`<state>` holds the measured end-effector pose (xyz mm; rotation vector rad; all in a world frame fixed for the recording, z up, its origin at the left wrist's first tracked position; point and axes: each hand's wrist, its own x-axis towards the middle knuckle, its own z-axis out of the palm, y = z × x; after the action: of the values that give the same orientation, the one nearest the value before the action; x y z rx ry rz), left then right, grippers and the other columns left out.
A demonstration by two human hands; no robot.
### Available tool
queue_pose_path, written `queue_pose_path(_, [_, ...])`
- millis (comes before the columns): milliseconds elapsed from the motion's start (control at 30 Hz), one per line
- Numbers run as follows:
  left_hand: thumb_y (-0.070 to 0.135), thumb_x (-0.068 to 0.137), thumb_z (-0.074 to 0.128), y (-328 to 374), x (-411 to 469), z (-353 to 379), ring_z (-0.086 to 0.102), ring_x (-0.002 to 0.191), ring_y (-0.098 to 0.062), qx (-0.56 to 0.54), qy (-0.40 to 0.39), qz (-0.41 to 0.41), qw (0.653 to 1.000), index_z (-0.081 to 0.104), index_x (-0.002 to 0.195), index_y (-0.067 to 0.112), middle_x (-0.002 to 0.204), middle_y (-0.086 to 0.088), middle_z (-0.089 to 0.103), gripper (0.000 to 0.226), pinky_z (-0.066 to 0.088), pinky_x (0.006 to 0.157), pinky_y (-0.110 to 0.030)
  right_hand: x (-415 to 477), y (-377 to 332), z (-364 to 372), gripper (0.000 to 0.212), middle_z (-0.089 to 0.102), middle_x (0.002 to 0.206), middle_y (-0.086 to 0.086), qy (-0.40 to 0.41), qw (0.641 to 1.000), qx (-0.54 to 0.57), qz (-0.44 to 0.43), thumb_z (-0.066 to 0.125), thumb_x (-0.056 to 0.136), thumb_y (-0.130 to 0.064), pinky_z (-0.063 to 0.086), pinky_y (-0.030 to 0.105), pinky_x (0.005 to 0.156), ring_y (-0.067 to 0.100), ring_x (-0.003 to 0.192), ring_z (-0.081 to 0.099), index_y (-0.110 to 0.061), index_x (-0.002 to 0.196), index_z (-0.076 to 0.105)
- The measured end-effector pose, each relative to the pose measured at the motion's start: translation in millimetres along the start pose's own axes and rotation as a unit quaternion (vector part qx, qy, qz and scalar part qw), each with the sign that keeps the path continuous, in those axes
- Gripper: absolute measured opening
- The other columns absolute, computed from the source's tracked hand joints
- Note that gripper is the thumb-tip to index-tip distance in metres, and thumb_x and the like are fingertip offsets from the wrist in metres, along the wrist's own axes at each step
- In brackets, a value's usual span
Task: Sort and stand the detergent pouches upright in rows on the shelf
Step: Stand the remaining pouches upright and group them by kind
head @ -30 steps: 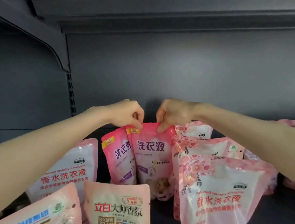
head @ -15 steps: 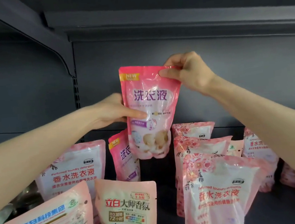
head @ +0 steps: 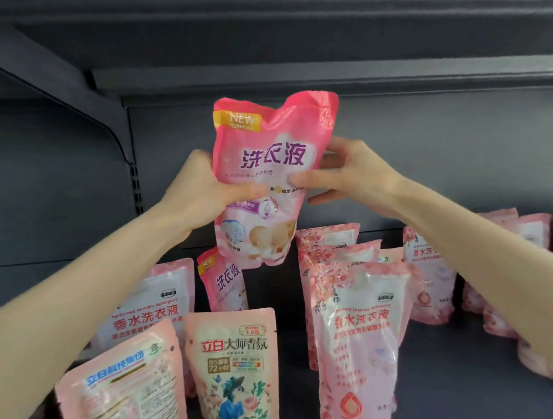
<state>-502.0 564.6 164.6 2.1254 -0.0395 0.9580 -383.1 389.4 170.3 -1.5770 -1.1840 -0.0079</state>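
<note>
Dark shelf (head: 440,363) across lower frame. Bright pink detergent pouch (head: 273,161) at centre, in the air above the standing rows, left hand (head: 198,197) and right hand (head: 350,176) gripping its sides. Flatten its base, set it upright by the matching pouch (head: 223,281) just below.

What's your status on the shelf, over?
Left hand and right hand hold the bright pink pouch above the shelf. Matching pouch stands below. Nothing in the way.

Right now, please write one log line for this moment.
left hand: grips bright pink pouch | right hand: grips same pouch | pouch: upright, in air over shelf | matching pouch: stands below
</note>
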Motion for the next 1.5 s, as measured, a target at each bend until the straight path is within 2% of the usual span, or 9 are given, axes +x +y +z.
queue_pose_path(100, [0.017, 0.070, 0.081, 36.2, -13.5, 5.3, 0.069, 0.075, -0.004, 0.022, 0.031, 0.051, 0.998, 0.069, 0.086, 0.022, 0.084, 0.009, 0.071, 0.021, 0.056, 0.069, -0.023, -25.7, -19.0, -6.1, 0.025, 0.074, 0.101, 0.001, 0.029, 0.998, 0.042, -0.033, 0.073, 0.081, -0.014, 0.059, 0.040, 0.081, 0.020, 0.090, 0.072, -0.015, 0.105, 0.066])
queue_pose_path(333, [0.006, 0.069, 0.079, 114.2, -55.5, 57.5, 0.068, 0.075, 0.004, -0.064, 0.021, 0.111, 0.992, 0.065, 0.088, 0.027, 0.079, 0.018, 0.069, 0.031, 0.051, 0.060, -0.010, -112.0, -53.5, -55.3, 0.015, 0.075, 0.085, -0.004, 0.100, 0.990, 0.061, -0.084, 0.068, 0.085, -0.010, 0.058, 0.027, 0.062, 0.014, 0.075, 0.072, -0.012, 0.099, 0.067])
queue_pose_path(567, [0.014, 0.064, 0.080, 172.6, -119.5, 183.2, 0.070, 0.080, -0.002, -0.174, -0.036, 0.069, 0.982, 0.065, 0.100, 0.022, 0.089, 0.013, 0.071, 0.040, 0.054, 0.065, -0.015, -243.9, -42.5, -147.8, 0.024, 0.075, 0.090, 0.003, 0.125, 0.992, 0.019, -0.022, 0.068, 0.086, -0.015, 0.058, 0.031, 0.060, 0.019, 0.075, 0.072, -0.009, 0.109, 0.065])
queue_pose_path(867, [0.010, 0.064, 0.079, 230.8, -166.3, 345.4, 0.071, 0.079, -0.009, -0.294, -0.092, -0.046, 0.950, 0.067, 0.094, 0.021, 0.084, 0.010, 0.074, 0.034, 0.056, 0.062, -0.022, -370.6, -14.8, -270.1, 0.021, 0.075, 0.092, 0.003, 0.148, 0.986, -0.005, 0.071, 0.067, 0.085, -0.014, 0.060, 0.035, 0.061, 0.022, 0.080, 0.073, -0.012, 0.106, 0.064])
queue_pose_path(967, [0.010, 0.066, 0.079, 244.0, -164.0, 390.1, 0.071, 0.080, -0.011, -0.308, -0.106, -0.065, 0.943, 0.067, 0.096, 0.020, 0.089, 0.005, 0.075, 0.034, 0.057, 0.063, -0.024, -390.0, -1.3, -306.3, 0.017, 0.075, 0.085, -0.003, 0.168, 0.982, 0.003, 0.085, 0.067, 0.085, -0.012, 0.057, 0.027, 0.055, 0.017, 0.075, 0.073, -0.013, 0.102, 0.064])
queue_pose_path(1133, [0.009, 0.068, 0.080, 254.8, -146.9, 461.5, 0.071, 0.081, -0.012, -0.310, -0.116, -0.067, 0.941, 0.066, 0.103, 0.015, 0.092, 0.004, 0.073, 0.038, 0.058, 0.065, -0.026, -407.1, 33.9, -365.0, 0.019, 0.075, 0.090, 0.003, 0.199, 0.974, -0.001, 0.106, 0.068, 0.084, -0.012, 0.060, 0.039, 0.063, 0.024, 0.081, 0.073, -0.013, 0.103, 0.065])
queue_pose_path(1233, [0.006, 0.071, 0.077, 254.8, -135.0, 506.1, 0.071, 0.075, -0.007, -0.321, -0.119, -0.070, 0.937, 0.065, 0.104, 0.013, 0.089, 0.006, 0.072, 0.036, 0.055, 0.058, -0.020, -412.5, 56.6, -399.6, 0.017, 0.075, 0.089, 0.002, 0.201, 0.973, -0.016, 0.114, 0.067, 0.085, -0.010, 0.060, 0.035, 0.060, 0.021, 0.078, 0.073, -0.013, 0.101, 0.064])
queue_pose_path(1367, [0.010, 0.070, 0.078, 252.2, -110.1, 567.7, 0.071, 0.085, -0.015, -0.327, -0.126, -0.084, 0.933, 0.066, 0.101, 0.016, 0.097, -0.001, 0.072, 0.034, 0.059, 0.072, -0.033, -411.4, 85.7, -451.4, 0.023, 0.075, 0.089, 0.003, 0.203, 0.968, -0.021, 0.146, 0.067, 0.085, -0.009, 0.058, 0.030, 0.057, 0.019, 0.075, 0.073, -0.005, 0.107, 0.063])
queue_pose_path(1500, [0.010, 0.073, 0.076, 257.0, -90.8, 628.8, 0.070, 0.081, -0.007, -0.331, -0.156, -0.081, 0.927, 0.064, 0.103, 0.016, 0.095, 0.004, 0.071, 0.033, 0.057, 0.065, -0.021, -417.9, 119.1, -502.8, 0.025, 0.075, 0.094, 0.007, 0.218, 0.960, -0.038, 0.169, 0.068, 0.084, -0.008, 0.059, 0.032, 0.060, 0.020, 0.076, 0.073, -0.005, 0.109, 0.064])
